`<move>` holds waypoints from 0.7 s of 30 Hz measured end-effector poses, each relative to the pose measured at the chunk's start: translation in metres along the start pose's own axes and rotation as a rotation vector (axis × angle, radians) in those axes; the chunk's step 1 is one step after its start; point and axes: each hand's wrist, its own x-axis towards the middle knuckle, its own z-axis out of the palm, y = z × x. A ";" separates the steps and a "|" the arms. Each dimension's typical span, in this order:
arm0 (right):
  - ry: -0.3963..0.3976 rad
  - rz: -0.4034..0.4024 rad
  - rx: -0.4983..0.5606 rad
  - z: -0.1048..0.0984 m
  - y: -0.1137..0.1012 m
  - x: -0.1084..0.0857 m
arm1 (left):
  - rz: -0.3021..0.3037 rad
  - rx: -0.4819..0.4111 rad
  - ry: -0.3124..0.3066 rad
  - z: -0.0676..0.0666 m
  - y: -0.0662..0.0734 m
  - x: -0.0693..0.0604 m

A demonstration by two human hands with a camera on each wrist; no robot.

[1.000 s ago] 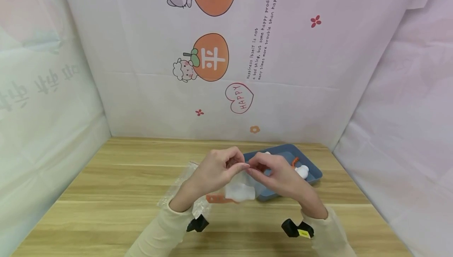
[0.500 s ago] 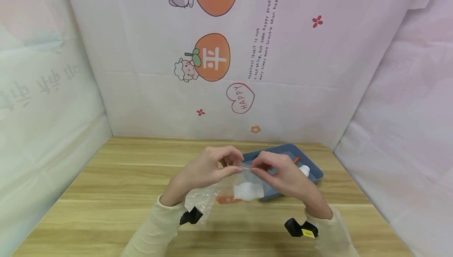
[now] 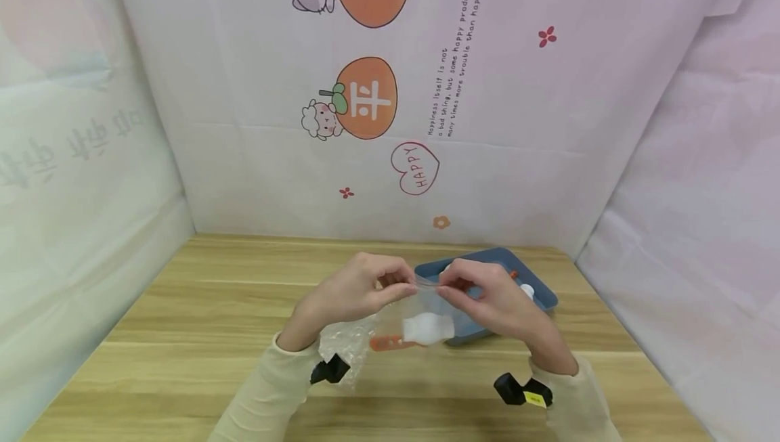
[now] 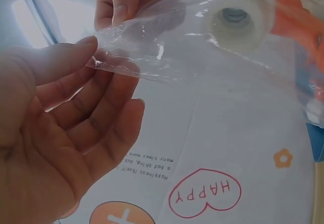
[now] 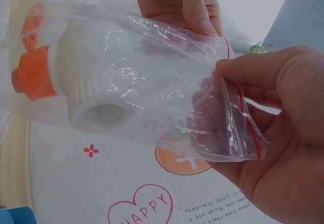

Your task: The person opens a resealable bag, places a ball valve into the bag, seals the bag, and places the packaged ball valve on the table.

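A clear zip-lock bag (image 5: 172, 112) with a red line along its mouth hangs between my hands. Inside it are a white, hollow plastic piece with a round opening (image 5: 93, 72) and an orange plastic part (image 5: 38, 74). In the head view my left hand (image 3: 359, 290) pinches the bag's mouth between thumb and fingers. Just across from it, my right hand (image 3: 493, 296) pinches the same edge, with a short stretch of film showing between the two hands. Both hold the bag above the table, its contents hanging low.
Behind my right hand sits a blue tray (image 3: 546, 302) holding white pieces (image 3: 527, 290) and an orange one (image 3: 514, 274). Crumpled clear plastic (image 3: 349, 344) lies on the wooden table (image 3: 244, 306) by my left wrist. White printed cloth (image 3: 274, 178) closes off the back and sides.
My hands have drawn slightly apart from nearly touching, so the bag's edge now shows between them. The bag's contents have shifted a little to the right.
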 end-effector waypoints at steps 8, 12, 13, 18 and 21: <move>-0.018 0.001 0.040 -0.003 -0.001 -0.001 | 0.044 0.005 0.049 0.001 0.000 0.002; -0.059 -0.024 0.072 -0.001 -0.001 0.000 | 0.074 0.050 0.054 0.003 0.001 0.003; -0.070 -0.026 0.078 0.000 -0.001 0.000 | 0.080 0.064 0.054 0.003 0.001 0.003; -0.083 -0.014 0.078 0.005 -0.002 0.002 | 0.099 0.126 0.047 0.005 0.005 0.002; -0.069 -0.004 0.066 0.008 -0.002 0.002 | 0.116 0.156 0.046 0.006 0.006 0.003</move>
